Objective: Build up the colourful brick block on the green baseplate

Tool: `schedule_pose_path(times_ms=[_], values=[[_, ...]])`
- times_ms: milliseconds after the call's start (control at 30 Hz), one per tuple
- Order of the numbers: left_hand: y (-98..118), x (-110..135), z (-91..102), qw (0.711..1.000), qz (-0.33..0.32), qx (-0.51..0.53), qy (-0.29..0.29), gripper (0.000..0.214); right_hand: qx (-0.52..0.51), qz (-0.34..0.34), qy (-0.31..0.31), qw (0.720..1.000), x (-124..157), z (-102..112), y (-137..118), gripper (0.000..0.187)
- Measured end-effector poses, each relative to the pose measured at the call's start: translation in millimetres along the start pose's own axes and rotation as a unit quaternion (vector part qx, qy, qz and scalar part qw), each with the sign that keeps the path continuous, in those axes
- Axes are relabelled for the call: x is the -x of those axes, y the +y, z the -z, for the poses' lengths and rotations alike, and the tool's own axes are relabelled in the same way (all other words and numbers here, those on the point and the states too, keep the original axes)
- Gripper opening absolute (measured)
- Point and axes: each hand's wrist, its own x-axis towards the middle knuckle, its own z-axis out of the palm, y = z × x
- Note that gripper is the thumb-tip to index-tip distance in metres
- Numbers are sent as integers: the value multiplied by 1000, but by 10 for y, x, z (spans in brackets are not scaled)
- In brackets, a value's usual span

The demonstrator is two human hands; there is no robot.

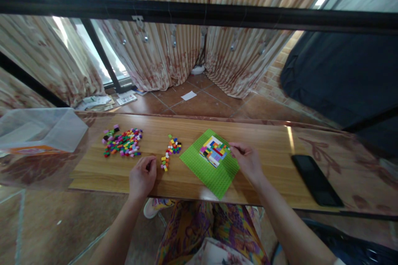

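A green baseplate (207, 168) lies on the wooden table (267, 140), turned like a diamond. A block of small coloured bricks (214, 151) is built on its far part. My right hand (247, 160) rests at the plate's right corner, fingers pinched together at the edge of the built block; what they hold is too small to see. My left hand (142, 176) lies on the table, fingers curled, just left of a small scatter of loose bricks (170, 152). A bigger heap of loose bricks (123, 142) sits further left.
A clear plastic box (40, 129) stands at the table's left end. A black phone (317, 180) lies flat on the right. Curtains, a tiled floor and a dark cloth-covered shape are beyond the table. A black bar crosses the top of the view.
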Motion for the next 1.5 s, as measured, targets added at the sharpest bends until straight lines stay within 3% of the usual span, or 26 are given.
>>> schedule_pose_path(times_ms=[300,600,867,1100,1233,1367,1500], values=[[-16,6,0,1000,-6,2,-2,23,-49,-46,-7,998,33,-107,-93,52],[24,8,0,1000,3,13,-7,23,-170,-138,2,976,62,-152,-130,52],[12,12,-7,1000,3,13,0,22,-150,-155,10,977,54,-146,-112,54],[0,26,-19,1000,0,14,-6,21,34,-44,24,998,171,-106,-159,65],[3,27,-18,1000,-2,15,-6,20,182,28,-15,983,318,-150,-195,91],[9,20,-15,1000,-2,17,-9,20,217,77,-29,973,397,-249,-140,111],[13,16,-14,1000,2,14,-9,20,218,88,-44,971,392,-282,-108,113]])
